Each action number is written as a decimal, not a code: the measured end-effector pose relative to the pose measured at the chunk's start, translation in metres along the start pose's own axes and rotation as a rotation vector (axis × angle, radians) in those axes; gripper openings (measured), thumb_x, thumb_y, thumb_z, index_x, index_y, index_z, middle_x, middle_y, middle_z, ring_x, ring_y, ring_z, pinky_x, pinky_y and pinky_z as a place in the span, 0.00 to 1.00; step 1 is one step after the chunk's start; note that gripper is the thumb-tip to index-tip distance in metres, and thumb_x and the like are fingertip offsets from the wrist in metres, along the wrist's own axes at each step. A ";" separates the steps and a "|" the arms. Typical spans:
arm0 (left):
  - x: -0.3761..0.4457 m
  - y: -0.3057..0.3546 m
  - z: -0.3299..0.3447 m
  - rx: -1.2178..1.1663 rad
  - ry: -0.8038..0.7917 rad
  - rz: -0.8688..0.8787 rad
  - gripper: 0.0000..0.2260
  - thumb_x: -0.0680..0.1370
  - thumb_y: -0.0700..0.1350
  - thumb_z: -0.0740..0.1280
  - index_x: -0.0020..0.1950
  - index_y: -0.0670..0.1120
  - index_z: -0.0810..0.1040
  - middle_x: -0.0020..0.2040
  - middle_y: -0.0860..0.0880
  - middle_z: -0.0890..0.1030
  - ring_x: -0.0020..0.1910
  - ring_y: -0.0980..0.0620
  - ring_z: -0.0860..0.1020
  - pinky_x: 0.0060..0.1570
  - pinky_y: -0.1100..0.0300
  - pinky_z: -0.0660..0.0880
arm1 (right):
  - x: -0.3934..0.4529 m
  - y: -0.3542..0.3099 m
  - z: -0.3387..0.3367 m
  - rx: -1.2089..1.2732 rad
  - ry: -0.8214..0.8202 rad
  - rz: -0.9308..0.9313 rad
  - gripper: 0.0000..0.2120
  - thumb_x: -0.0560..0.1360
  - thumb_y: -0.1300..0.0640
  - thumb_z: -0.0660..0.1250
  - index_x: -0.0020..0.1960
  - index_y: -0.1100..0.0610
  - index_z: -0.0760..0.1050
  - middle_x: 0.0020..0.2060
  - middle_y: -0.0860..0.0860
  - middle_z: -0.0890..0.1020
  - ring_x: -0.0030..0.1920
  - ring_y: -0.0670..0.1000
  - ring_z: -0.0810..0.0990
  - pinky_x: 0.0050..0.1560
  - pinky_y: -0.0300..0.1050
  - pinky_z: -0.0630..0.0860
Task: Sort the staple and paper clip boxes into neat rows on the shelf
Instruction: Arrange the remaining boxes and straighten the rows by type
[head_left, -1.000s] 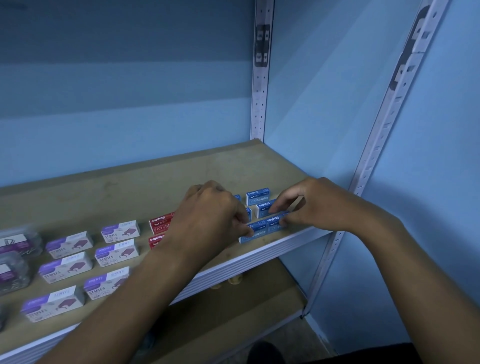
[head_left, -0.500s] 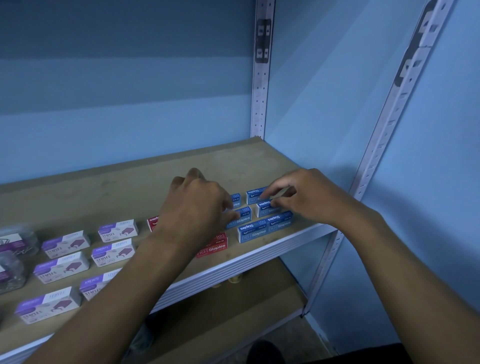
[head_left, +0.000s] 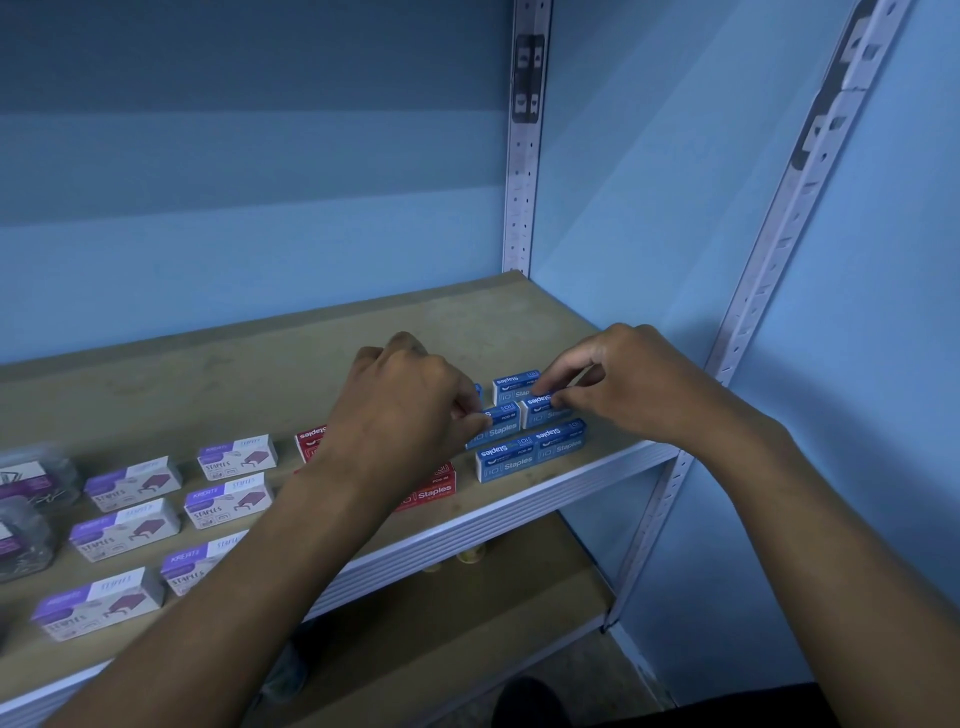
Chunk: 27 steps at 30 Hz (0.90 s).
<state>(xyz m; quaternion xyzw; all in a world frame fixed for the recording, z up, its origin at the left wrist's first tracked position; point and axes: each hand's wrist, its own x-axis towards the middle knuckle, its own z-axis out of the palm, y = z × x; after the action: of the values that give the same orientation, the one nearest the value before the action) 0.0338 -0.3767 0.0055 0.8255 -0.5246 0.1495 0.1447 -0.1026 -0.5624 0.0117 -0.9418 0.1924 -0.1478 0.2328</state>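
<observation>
The right hand (head_left: 631, 387) reaches in from the right with thumb and forefinger pinched on the right-hand box of the middle blue pair (head_left: 545, 413), fingertips touching its top; the left hand (head_left: 410, 410) is curled beside it, fingertips pressed together on the left end of the neighbouring blue box (head_left: 493, 428). These are small rectangular cardboard cartons with matte printed faces, blue over white, lettered "Staples"; each lies flat with its long axis running left to right, roughly parallel to the shelf's front edge, slightly skewed so the right end sits farther back. In front of them, at the near edge, two more blue boxes (head_left: 530, 454) lie end to end and touching, forming one row; behind, another blue box (head_left: 514, 387) sits farther back, and a sliver of a further one shows past the left knuckles. Left of the blue group, red staple boxes (head_left: 428, 491) lie the same way, partly hidden by the left wrist. Farther left, purple-and-white staple boxes (head_left: 228, 501) stand in rows, long axes also left to right. At the far left edge are clear plastic tubs (head_left: 26, 540) with rounded walls; their contents are too dim to tell. The shelf (head_left: 260, 374) is a bare, dull wooden board with a ribbed white metal front lip, held by perforated metal uprights (head_left: 522, 208) against a smooth blue wall.
</observation>
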 end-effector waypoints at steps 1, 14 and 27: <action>0.000 0.001 0.000 -0.008 0.000 0.003 0.11 0.75 0.60 0.68 0.53 0.59 0.84 0.47 0.57 0.84 0.54 0.52 0.72 0.52 0.55 0.66 | -0.001 -0.001 -0.001 -0.003 -0.006 -0.003 0.09 0.73 0.57 0.77 0.47 0.42 0.87 0.41 0.38 0.85 0.44 0.35 0.81 0.43 0.25 0.72; 0.000 0.001 0.002 -0.041 -0.048 0.026 0.11 0.75 0.61 0.68 0.51 0.59 0.85 0.48 0.58 0.84 0.51 0.53 0.73 0.51 0.54 0.71 | -0.003 -0.005 -0.002 0.004 -0.070 -0.018 0.10 0.73 0.58 0.76 0.47 0.42 0.87 0.44 0.39 0.86 0.46 0.38 0.81 0.46 0.28 0.74; -0.001 -0.001 0.003 -0.039 -0.159 0.015 0.19 0.75 0.68 0.61 0.55 0.61 0.84 0.48 0.58 0.84 0.52 0.53 0.71 0.49 0.53 0.73 | -0.006 -0.001 -0.004 0.000 -0.228 0.053 0.11 0.79 0.52 0.68 0.58 0.40 0.82 0.54 0.36 0.81 0.52 0.37 0.79 0.46 0.29 0.70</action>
<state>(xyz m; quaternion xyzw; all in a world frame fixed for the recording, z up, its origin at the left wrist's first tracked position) 0.0348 -0.3769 0.0020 0.8280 -0.5432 0.0746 0.1174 -0.1087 -0.5600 0.0143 -0.9471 0.1896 -0.0336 0.2569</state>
